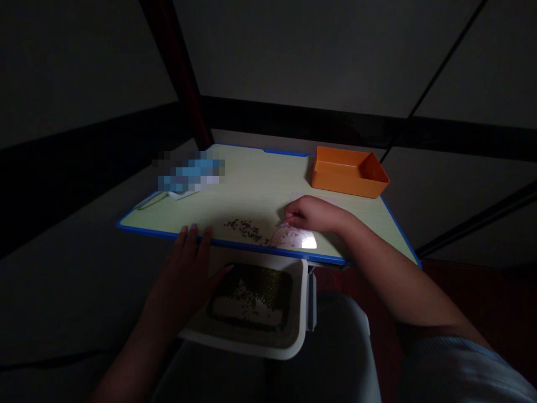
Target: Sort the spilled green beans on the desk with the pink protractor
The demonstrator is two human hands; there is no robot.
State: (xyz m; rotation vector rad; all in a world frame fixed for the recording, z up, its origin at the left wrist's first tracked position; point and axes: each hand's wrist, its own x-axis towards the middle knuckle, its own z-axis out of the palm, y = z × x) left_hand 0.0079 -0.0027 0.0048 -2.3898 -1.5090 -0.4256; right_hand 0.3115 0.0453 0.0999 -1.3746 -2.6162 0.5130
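Observation:
My right hand (312, 212) is closed at the top of a pink-patterned card (286, 236), rounded on its left side and with a bright glare at its lower right. The card's lower edge is at the front of the pale, blue-edged tabletop (251, 168). Just left of it lie scattered small dark beans or seeds (247, 228). My left hand (188, 268) is open, its fingers spread against the table's front edge and its thumb over a white basin (296, 350). Inside the basin are many small greenish beans or seeds (268, 285).
An orange open box (348, 173) stands at the table's back right. At the left end is a blurred-out blue and white object (191, 174). The basin sits below the front edge, above my lap. A dark red post (180, 73) rises behind the table, and the room is dim.

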